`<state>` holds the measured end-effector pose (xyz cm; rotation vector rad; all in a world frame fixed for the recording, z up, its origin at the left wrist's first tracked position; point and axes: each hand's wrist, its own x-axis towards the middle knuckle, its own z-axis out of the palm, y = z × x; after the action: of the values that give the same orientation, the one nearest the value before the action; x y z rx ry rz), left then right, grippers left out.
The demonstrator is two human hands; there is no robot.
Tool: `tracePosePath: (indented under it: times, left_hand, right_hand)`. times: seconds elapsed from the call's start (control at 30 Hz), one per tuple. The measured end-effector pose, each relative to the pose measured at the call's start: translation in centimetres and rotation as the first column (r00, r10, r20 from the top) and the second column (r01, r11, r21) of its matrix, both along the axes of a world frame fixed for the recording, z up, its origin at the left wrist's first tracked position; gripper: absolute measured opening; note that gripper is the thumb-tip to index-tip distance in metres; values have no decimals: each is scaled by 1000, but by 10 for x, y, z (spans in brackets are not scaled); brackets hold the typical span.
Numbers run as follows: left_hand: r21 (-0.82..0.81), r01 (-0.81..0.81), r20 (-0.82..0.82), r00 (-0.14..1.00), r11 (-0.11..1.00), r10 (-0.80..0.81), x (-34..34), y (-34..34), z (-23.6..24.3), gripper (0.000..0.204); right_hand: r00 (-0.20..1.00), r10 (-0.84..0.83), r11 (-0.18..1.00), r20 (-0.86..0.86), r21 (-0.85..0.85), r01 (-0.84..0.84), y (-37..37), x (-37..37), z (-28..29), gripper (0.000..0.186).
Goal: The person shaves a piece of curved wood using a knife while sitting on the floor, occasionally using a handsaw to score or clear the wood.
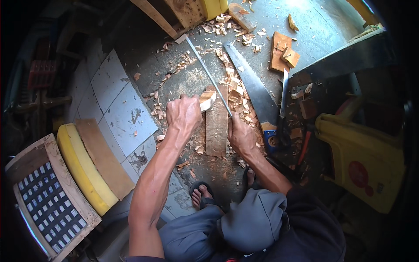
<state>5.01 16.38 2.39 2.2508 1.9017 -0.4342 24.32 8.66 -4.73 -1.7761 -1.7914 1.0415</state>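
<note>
A pale, freshly cut block of wood (207,101) with a curved shape is gripped in my left hand (184,112), whose fingers are wrapped into a fist. My right hand (242,134) is closed round the near end of a long, thin metal strip (205,67). The strip slants away to the far left; it looks like a blade seen on edge, though I cannot tell its kind. Under both hands a rough wooden plank (216,136) lies lengthwise on the floor. The block sits above or against the plank's far left side; whether they touch is unclear.
Wood chips (235,87) litter the floor round the plank. On the right lie a handsaw (253,81), a knife (284,89), wood offcuts (280,50) and a yellow plastic piece (362,161). Yellow foam (83,168) and a webbed wooden frame (50,198) stand at left.
</note>
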Motion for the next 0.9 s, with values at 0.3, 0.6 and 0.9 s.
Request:
tracePosePath:
  times: [0.3,0.6,0.9]
  left_hand:
    - [-8,16,-19,1000,1000,-16,0,1,-4,23]
    - [56,26,-3,1000,998,-26,1,-1,-2,22]
    - [-65,-56,-18,998,996,55,1,-3,2,23]
  right_hand:
    - [995,57,997,80,-60,-52,11,-2,-11,15]
    - [989,106,981,100,-175,-87,4,6,-10,15]
    - [998,33,988,62,-153,-23,6,0,2,18]
